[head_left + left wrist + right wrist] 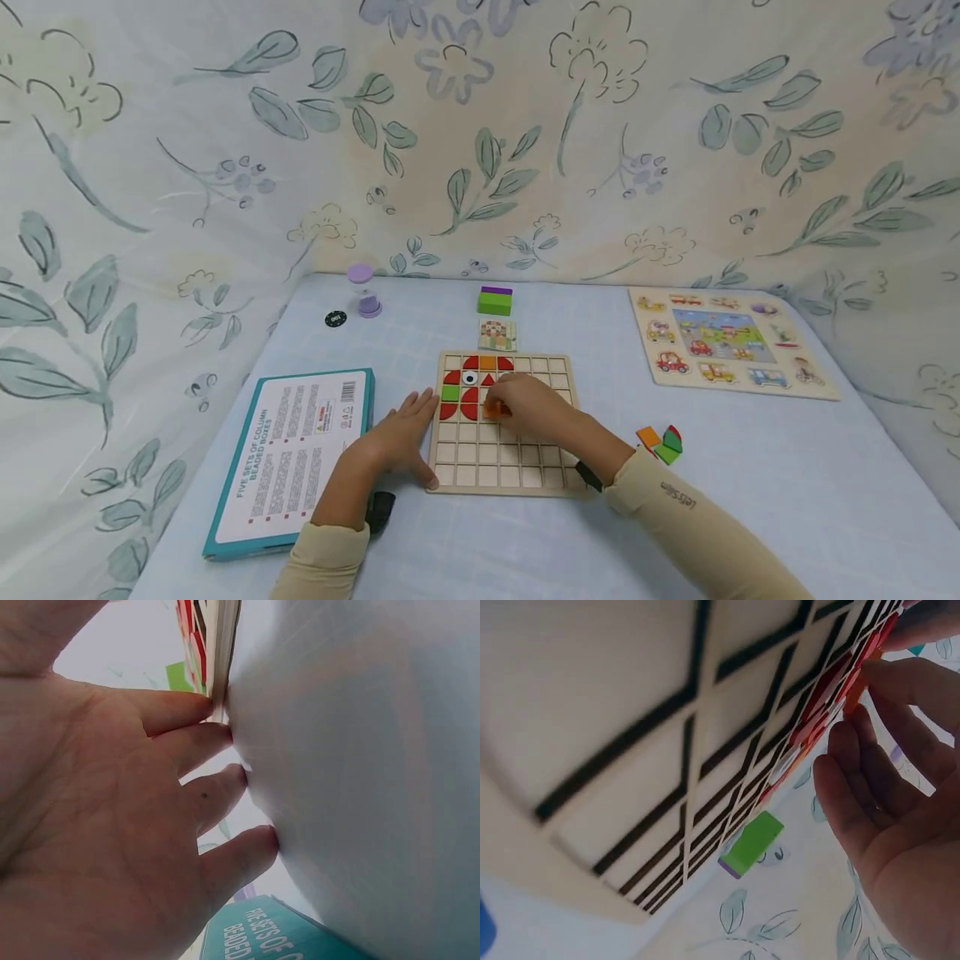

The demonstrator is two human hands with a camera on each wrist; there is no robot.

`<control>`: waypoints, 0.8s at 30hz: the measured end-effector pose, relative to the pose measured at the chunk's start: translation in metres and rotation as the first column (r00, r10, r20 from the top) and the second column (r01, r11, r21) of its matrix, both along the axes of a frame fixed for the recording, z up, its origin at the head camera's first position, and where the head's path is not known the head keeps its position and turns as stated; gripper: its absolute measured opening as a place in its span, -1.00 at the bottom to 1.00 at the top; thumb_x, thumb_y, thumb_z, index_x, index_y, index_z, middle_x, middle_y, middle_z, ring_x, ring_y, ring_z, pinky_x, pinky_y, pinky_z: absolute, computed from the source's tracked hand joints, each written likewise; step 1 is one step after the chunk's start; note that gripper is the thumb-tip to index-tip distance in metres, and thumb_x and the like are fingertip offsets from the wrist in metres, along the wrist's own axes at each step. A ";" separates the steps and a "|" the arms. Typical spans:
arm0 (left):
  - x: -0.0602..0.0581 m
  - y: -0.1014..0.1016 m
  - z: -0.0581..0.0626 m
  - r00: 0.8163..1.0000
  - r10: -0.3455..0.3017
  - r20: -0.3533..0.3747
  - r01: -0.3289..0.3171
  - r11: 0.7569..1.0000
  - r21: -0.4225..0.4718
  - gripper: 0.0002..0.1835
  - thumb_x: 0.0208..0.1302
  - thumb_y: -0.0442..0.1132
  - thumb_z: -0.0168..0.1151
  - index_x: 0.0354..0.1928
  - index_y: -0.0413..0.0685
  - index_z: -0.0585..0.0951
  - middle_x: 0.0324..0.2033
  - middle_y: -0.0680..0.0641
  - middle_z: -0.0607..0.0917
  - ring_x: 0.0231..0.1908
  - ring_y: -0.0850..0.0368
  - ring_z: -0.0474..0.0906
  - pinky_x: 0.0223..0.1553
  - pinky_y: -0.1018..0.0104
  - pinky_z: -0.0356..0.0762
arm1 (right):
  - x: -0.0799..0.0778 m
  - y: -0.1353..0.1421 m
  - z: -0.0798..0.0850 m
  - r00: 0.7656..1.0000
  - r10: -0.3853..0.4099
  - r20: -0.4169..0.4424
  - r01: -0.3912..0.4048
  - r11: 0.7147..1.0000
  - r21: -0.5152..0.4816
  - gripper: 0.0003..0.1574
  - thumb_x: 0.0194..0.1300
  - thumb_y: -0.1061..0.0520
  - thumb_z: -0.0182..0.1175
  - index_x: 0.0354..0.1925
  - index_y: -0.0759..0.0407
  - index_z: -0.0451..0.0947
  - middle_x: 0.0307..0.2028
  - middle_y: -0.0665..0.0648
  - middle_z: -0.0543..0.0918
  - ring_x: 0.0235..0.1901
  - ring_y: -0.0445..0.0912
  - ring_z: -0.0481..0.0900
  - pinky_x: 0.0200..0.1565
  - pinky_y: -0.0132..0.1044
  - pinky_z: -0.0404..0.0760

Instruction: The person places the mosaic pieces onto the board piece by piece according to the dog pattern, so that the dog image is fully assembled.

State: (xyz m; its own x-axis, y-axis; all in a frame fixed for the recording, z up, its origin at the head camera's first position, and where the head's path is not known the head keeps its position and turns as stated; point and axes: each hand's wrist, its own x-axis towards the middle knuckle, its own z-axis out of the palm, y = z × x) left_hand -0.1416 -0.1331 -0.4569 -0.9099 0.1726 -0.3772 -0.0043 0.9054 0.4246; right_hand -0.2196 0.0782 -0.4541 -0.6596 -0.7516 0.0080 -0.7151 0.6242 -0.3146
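A wooden grid board (487, 477) lies on the table, its upper left cells filled with red curved tiles, a green tile (450, 393), an orange square (487, 362) and an eye tile (469, 377). My right hand (534, 407) pinches a small orange tile (855, 696) between thumb and fingers, right at the board beside the red tiles. My left hand (390, 442) lies along the board's left side with fingers spread, thumb at the lower left corner. In the left wrist view, its fingertips (259, 844) rest on the table, the nearest beside the board's edge.
A teal-edged box (292, 458) lies left of the board. Loose orange, green and red tiles (666, 447) are to the right, below a picture puzzle (645, 337). Behind the board are a patterned card (497, 335), a green block (495, 302), a purple sand timer (366, 292) and a black chip (335, 318).
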 end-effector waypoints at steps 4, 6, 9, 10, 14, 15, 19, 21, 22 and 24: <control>0.000 0.001 0.000 1.000 -0.001 0.002 0.001 1.000 0.003 0.26 -0.43 -0.07 0.56 0.40 0.00 0.00 0.40 -0.04 -0.04 0.39 -0.05 -0.27 0.32 -0.08 -0.14 | 0.000 -0.007 -0.004 1.000 -0.004 0.008 0.004 0.999 0.035 -0.85 0.08 0.23 0.23 -0.32 0.04 0.65 -0.37 -0.08 0.61 -0.35 -0.23 0.45 -0.23 -0.40 0.52; 0.000 0.001 0.000 1.000 -0.001 0.003 0.001 1.000 0.001 0.27 -0.43 -0.08 0.56 0.40 0.00 0.00 0.40 -0.03 -0.04 0.39 -0.04 -0.27 0.32 -0.08 -0.14 | 0.001 -0.008 -0.003 1.000 -0.014 0.025 0.013 0.999 0.040 -0.84 0.09 0.22 0.24 -0.30 0.05 0.65 -0.35 -0.08 0.63 -0.33 -0.22 0.48 -0.19 -0.37 0.54; 0.000 0.001 -0.001 1.000 -0.005 -0.001 0.005 1.000 -0.004 0.27 -0.43 -0.07 0.56 0.40 0.00 0.00 0.40 -0.03 -0.03 0.39 -0.04 -0.27 0.32 -0.06 -0.14 | 0.002 -0.008 -0.002 1.000 -0.014 0.027 0.013 0.999 0.041 -0.83 0.08 0.21 0.25 -0.28 0.06 0.66 -0.33 -0.07 0.64 -0.29 -0.20 0.50 -0.16 -0.34 0.55; 0.000 0.001 -0.001 1.000 -0.010 -0.004 0.010 1.000 -0.012 0.27 -0.43 -0.06 0.56 0.40 -0.01 -0.01 0.40 -0.03 -0.03 0.39 -0.03 -0.27 0.32 -0.05 -0.13 | 0.002 -0.007 -0.002 1.000 -0.017 0.022 0.016 0.999 0.038 -0.83 0.08 0.20 0.25 -0.28 0.06 0.66 -0.33 -0.07 0.64 -0.28 -0.20 0.50 -0.15 -0.35 0.55; -0.001 0.003 -0.002 0.999 -0.031 -0.013 0.031 0.999 -0.030 0.27 -0.41 -0.04 0.56 0.40 -0.02 -0.02 0.40 -0.03 -0.04 0.39 -0.03 -0.25 0.33 -0.03 -0.11 | 0.004 -0.004 -0.004 0.999 -0.015 -0.028 0.015 1.000 0.023 -0.84 0.08 0.20 0.26 -0.30 0.06 0.68 -0.33 -0.07 0.64 -0.25 -0.19 0.52 -0.11 -0.34 0.54; -0.002 0.004 -0.002 0.999 -0.034 -0.012 0.034 0.999 -0.033 0.28 -0.41 -0.03 0.56 0.40 -0.02 -0.02 0.40 -0.03 -0.04 0.39 -0.04 -0.25 0.33 -0.03 -0.11 | 0.004 -0.003 -0.004 0.999 -0.010 -0.044 0.011 1.000 0.018 -0.85 0.08 0.20 0.26 -0.30 0.05 0.68 -0.33 -0.07 0.64 -0.24 -0.19 0.53 -0.10 -0.33 0.54; -0.002 0.004 -0.004 1.000 -0.027 -0.002 0.027 0.999 -0.027 0.28 -0.41 -0.02 0.56 0.40 -0.03 -0.02 0.40 -0.04 -0.04 0.39 -0.05 -0.26 0.33 -0.04 -0.11 | 0.005 -0.001 -0.003 0.994 0.029 -0.102 -0.027 1.000 0.012 -0.87 0.09 0.21 0.26 -0.33 0.06 0.69 -0.32 -0.06 0.65 -0.22 -0.16 0.56 -0.07 -0.31 0.54; -0.002 0.004 -0.004 1.000 -0.019 0.003 0.019 0.999 -0.026 0.28 -0.41 -0.02 0.56 0.40 -0.02 -0.02 0.40 -0.04 -0.05 0.39 -0.05 -0.26 0.33 -0.04 -0.12 | 0.006 0.002 0.000 0.994 0.039 -0.099 -0.037 0.999 0.023 -0.85 0.10 0.19 0.26 -0.30 0.05 0.69 -0.29 -0.06 0.64 -0.20 -0.15 0.56 -0.08 -0.31 0.54; -0.002 0.004 -0.005 1.000 -0.019 0.004 0.019 0.999 -0.025 0.28 -0.41 -0.02 0.56 0.40 -0.03 -0.02 0.40 -0.04 -0.04 0.39 -0.05 -0.26 0.32 -0.05 -0.11 | 0.006 0.005 0.002 0.995 0.038 -0.091 -0.036 0.999 0.029 -0.84 0.10 0.18 0.26 -0.28 0.05 0.68 -0.28 -0.06 0.64 -0.19 -0.15 0.55 -0.09 -0.31 0.54; -0.001 0.004 -0.005 1.000 -0.022 0.003 0.022 1.000 -0.020 0.28 -0.42 -0.03 0.56 0.40 -0.04 -0.01 0.40 -0.05 -0.04 0.39 -0.06 -0.25 0.32 -0.06 -0.11 | 0.006 0.015 0.010 0.998 0.003 -0.064 0.000 0.999 0.050 -0.79 0.11 0.17 0.26 -0.22 0.05 0.67 -0.22 -0.05 0.63 -0.15 -0.13 0.54 -0.09 -0.28 0.54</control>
